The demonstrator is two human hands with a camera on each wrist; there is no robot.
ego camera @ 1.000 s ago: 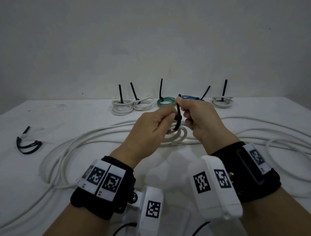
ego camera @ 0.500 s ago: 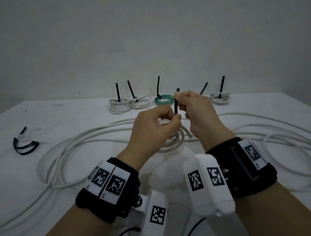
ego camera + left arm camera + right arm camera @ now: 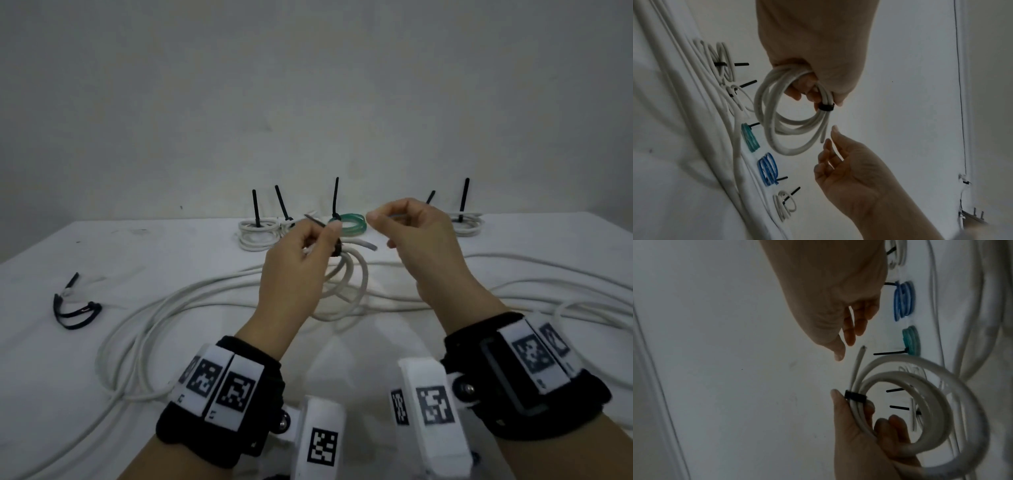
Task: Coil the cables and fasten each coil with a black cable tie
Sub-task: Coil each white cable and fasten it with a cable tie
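Note:
My left hand (image 3: 320, 241) grips a small white cable coil (image 3: 356, 277) and holds it above the table. A black cable tie (image 3: 337, 248) is cinched around the coil just beyond my fingers, and its tail pokes up to the left. In the left wrist view the tie (image 3: 826, 107) binds the coil (image 3: 777, 129) below my curled fingers. My right hand (image 3: 394, 226) hovers just right of the coil, fingers relaxed and holding nothing. The right wrist view shows the same: loose fingers (image 3: 849, 331) apart from the coil (image 3: 941, 402) and its tie (image 3: 856, 396).
Tied coils with upright tie tails line the table's far edge: white ones (image 3: 257, 233), a green one (image 3: 349, 224), a blue one (image 3: 767, 168) and a white one (image 3: 466, 224). A long loose white cable (image 3: 171, 308) sprawls across the table. Spare black ties (image 3: 75, 308) lie far left.
My right hand has let go of the tie's tail and moved off to the right. The left hand has raised and tilted the tied coil.

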